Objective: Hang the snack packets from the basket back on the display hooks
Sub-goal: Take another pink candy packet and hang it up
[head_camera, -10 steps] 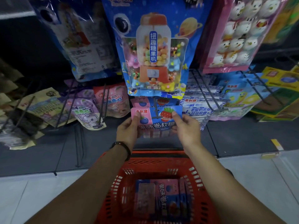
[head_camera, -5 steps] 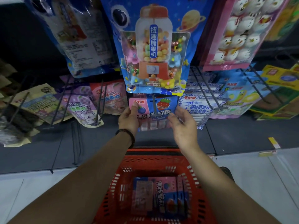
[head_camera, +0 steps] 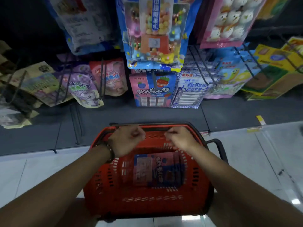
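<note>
We look down on basket (head_camera: 147, 205), red. Over its far rim, left side: our left hand (head_camera: 127, 141), fingers curled in, gripping nothing. Inside basket, centre: pink-and-blue packets (head_camera: 155, 171) lying flat. Beyond basket: hung packet (head_camera: 152, 94) of same kind, on hook (head_camera: 154, 79). Over far rim, right side: our right hand (head_camera: 180, 141), fingers curled, also empty.

Floor (head_camera: 265, 163): pale glossy tiles, faint glare.
Base shelf (head_camera: 229, 115): dark grey, low.
Back panel (head_camera: 24, 25): black.
Light: dim.
</note>
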{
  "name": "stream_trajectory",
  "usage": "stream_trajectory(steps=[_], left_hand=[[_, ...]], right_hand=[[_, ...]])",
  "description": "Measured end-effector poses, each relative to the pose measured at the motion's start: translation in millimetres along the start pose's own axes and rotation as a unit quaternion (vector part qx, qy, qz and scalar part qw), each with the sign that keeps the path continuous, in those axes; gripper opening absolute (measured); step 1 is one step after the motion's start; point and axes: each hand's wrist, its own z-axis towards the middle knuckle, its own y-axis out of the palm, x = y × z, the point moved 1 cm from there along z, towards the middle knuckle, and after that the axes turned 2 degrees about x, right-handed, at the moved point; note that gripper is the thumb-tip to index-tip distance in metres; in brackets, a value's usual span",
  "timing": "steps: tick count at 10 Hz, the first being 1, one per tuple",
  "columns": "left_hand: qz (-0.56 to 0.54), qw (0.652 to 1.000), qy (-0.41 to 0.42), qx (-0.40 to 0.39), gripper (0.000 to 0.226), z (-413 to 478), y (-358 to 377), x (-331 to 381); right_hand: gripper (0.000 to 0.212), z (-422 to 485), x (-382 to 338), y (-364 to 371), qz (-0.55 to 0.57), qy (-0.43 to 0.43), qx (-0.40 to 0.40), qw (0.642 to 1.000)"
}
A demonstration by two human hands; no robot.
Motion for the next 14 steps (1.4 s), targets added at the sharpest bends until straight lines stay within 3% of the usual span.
stream_trajectory(steps=[2,4,5,6,7,8,9,10,12,13,14], left_hand=[[0.102,0.991,-0.003,-0.086,0.007,-28.9,30.8,-27.4],[0.193,0.963,-0.001,-0.189,0.03,-9.8,44.4,-35.9],[0.216,0.955,-0.005,-0.202,0.032,2.8,45.2,-40.7],[0.224,0.951,-0.021,-0.211,0.034,15.7,44.7,-44.5],[0.236,0.947,-0.028,-0.216,0.036,22.8,43.8,-46.3],[0.238,0.947,-0.026,-0.215,0.033,25.1,42.6,-46.2],[0.24,0.947,-0.025,-0.213,0.034,24.0,39.4,-44.2],[0.25,0.943,-0.037,-0.216,0.034,20.4,35.2,-44.9],[0.225,0.96,-0.057,-0.159,0.021,5.6,37.1,-60.1],[0.197,0.971,-0.079,-0.113,0.037,-12.6,41.0,-60.5],[0.196,0.973,-0.062,-0.105,0.074,-32.2,37.7,-49.8]], right_hand=[[0.045,-6.1,89.1,60.9,-0.188,0.136,-0.098,0.968],[0.083,-5.9,156.1,98.2,-0.121,0.151,0.021,0.981],[0.065,-0.5,165.3,111.6,-0.052,0.225,0.05,0.972],[0.071,-10.4,146.9,108.7,-0.031,0.313,0.054,0.948],[0.068,-2.4,148.5,117.2,-0.042,0.336,0.058,0.939],[0.057,10.0,164.3,128.2,-0.093,0.319,0.006,0.943],[0.035,9.4,152.9,119.1,-0.053,0.283,0.002,0.958],[0.029,-0.7,128.8,114.8,-0.023,0.232,-0.03,0.972],[0.042,-20.9,79.9,76.6,-0.189,0.056,-0.124,0.973],[0.036,-43.7,50.6,50.0,-0.211,-0.001,-0.17,0.963],[0.024,-69.4,8.0,25.9,-0.299,-0.069,-0.196,0.931]])
